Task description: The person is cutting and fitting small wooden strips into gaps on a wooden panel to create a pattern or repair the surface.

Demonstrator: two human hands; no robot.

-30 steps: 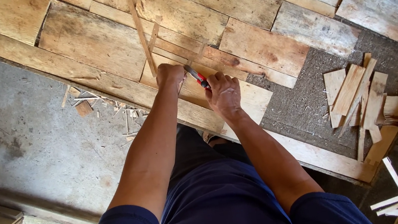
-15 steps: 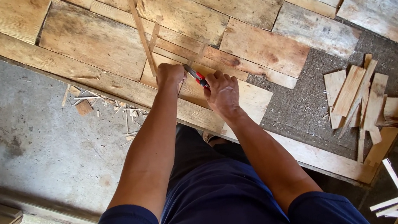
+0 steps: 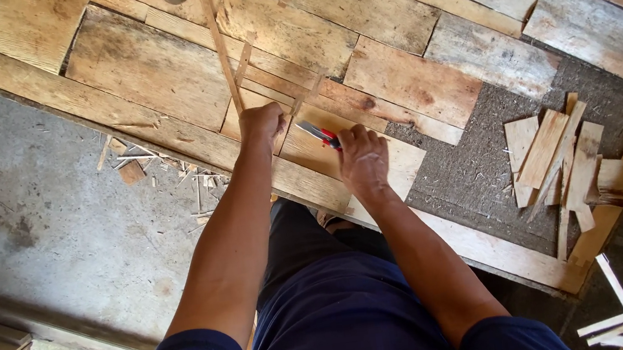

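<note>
Thin wooden strip (image 3: 219, 44) — long, pale and narrow — lies up the patchwork panel of weathered wooden boards (image 3: 156, 67), and I see my left hand (image 3: 262, 123) closed around its lower end. Left of that hand, small wood chips and splinters (image 3: 140, 163) are scattered over the grey concrete floor (image 3: 40, 224), just off the panel's edge. Just right of the left hand, my right hand (image 3: 362, 158) is clasped on a red-handled utility knife (image 3: 320, 133), its grey blade end pointing toward the strip. Further right, a loose heap of flat wooden offcuts (image 3: 555, 157) sits on the panel's bare grey chipboard backing (image 3: 469, 171) — well apart from both hands.
</note>
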